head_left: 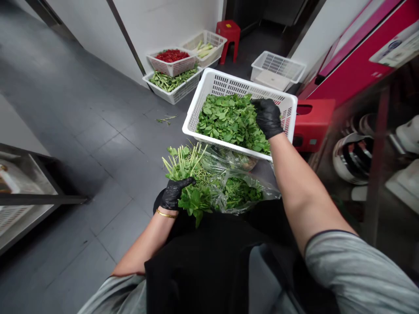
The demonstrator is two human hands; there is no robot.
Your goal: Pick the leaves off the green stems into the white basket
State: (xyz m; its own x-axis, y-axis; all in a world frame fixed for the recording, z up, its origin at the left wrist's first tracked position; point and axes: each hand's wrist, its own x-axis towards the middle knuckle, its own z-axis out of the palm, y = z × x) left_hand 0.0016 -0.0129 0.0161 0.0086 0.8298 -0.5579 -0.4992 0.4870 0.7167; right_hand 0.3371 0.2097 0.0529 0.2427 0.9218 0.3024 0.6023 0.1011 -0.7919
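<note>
My left hand [176, 192], in a black glove, is closed around a bunch of leafy greens [183, 163]. The cut pale stems point up and away from me, while leaves hang down below the fist. My right hand [268, 117], also gloved in black, is inside a white plastic basket [240, 148] at its right end. Its fingers are curled in at the edge of a heap of picked green leaves [229, 115]; what they hold, if anything, is hidden. Beside my left hand, a clear plastic bag [221, 196] lies open with more stemmed greens [240, 192] in it.
By the wall stand baskets of red chillies [172, 56], green pods [170, 82] and pale stalks [204, 49]. A red stool [228, 37] and another white basket [278, 67] stand behind. A red plastic stool [316, 124] is at the right. Stem scraps [166, 118] lie on the tiles.
</note>
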